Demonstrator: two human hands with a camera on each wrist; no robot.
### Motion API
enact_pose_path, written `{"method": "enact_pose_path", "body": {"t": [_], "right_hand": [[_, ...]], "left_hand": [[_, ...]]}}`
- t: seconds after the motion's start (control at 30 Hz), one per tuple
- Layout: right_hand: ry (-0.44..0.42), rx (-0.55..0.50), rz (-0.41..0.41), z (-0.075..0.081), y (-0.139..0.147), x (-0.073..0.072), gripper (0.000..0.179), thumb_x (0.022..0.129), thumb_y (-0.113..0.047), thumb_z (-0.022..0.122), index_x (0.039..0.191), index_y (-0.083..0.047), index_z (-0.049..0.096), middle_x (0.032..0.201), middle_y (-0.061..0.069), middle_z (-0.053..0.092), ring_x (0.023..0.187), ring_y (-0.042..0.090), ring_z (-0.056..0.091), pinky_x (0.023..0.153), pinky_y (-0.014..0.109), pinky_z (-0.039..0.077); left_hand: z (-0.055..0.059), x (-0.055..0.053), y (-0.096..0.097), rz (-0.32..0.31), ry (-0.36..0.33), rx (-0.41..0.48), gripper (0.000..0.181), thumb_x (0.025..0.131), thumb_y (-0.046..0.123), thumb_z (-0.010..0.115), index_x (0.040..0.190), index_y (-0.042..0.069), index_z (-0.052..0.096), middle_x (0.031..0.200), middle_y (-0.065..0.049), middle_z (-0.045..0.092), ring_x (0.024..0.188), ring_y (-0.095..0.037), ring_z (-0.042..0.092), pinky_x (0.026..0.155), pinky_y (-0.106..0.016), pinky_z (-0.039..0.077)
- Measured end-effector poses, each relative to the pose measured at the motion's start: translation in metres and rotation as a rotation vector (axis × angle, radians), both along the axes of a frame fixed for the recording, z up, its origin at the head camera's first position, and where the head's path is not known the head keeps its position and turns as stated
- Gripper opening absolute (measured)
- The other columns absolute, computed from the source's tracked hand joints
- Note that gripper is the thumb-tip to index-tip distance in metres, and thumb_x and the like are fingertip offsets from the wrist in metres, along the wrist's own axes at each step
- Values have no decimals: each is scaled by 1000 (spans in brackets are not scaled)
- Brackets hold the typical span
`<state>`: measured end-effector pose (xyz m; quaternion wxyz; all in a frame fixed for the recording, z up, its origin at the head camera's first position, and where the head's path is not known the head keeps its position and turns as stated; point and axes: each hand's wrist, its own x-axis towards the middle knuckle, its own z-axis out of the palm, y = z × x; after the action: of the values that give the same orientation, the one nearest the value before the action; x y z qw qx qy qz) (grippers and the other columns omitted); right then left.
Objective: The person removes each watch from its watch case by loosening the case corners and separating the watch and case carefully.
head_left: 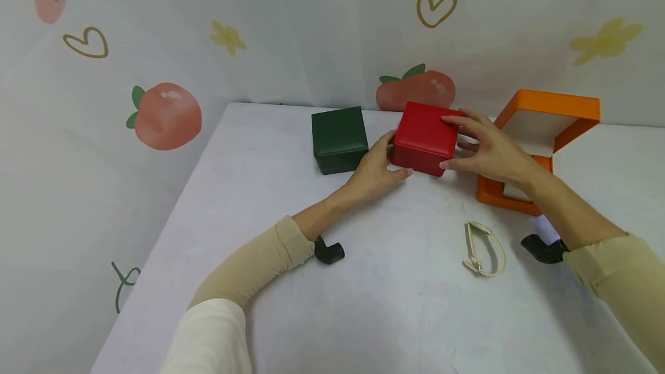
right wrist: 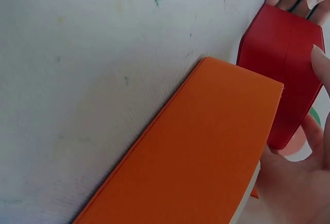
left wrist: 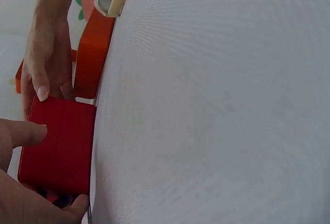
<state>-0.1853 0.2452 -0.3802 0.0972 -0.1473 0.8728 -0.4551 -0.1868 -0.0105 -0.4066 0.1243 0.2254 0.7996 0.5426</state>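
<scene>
A closed red box [head_left: 426,131] stands on the white table between the two hands. My left hand [head_left: 376,169] holds its left side, the thumb reaching across the front. From the right, my right hand [head_left: 488,146] grips the box, fingertips on the lid and thumb at the front corner. The left wrist view shows the red box [left wrist: 59,146] with both hands around it. Behind my right hand is an open orange box [head_left: 506,201], its lid raised and a pale cushion inside. Left of the red box is a closed dark green box [head_left: 340,140].
A cream-strapped wristwatch [head_left: 484,250], its strap fastened in a loop, stands on the table [head_left: 395,299] in front of the orange box. A printed white sheet [head_left: 301,45] hangs behind the table. Black wrist devices [head_left: 329,251] show beside both sleeves.
</scene>
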Motion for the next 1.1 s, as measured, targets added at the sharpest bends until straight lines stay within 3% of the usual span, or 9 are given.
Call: {"method": "enact_pose_path", "body": {"t": [0.3,0.57,0.8,1.1], "right_hand": [[-10,-1,-2,-1,0,-5,86,81,-11,83,154,-13,37,161,15,16,134,45,38,92,40,49],[-16,19,-16,-3,2,-6,84,81,-14,84,153,-12,39,159,15,21,133,42,41,85,17,52],[-24,34,-41,-4,4,-4,84,82,-17,83,153,-14,39,162,14,18,132,44,43,92,39,49],[-37,54,-52,-3,2,-4,84,82,-24,83,153,-16,39,164,13,14,136,46,40,95,50,46]], "left_hand": [[-1,-1,1,33,5,-80,73,91,6,70,153,2,30,145,-11,43,128,-20,49,97,-22,49],[-2,-3,1,30,-46,-66,63,96,3,60,151,0,30,144,-13,48,126,-20,52,96,-19,48],[-4,-4,5,69,-57,-46,55,98,1,55,149,0,34,142,-15,52,125,-23,55,96,-19,48],[-5,-3,7,138,-102,-16,51,98,1,56,146,2,40,141,-13,54,124,-21,56,96,-21,49]]}}
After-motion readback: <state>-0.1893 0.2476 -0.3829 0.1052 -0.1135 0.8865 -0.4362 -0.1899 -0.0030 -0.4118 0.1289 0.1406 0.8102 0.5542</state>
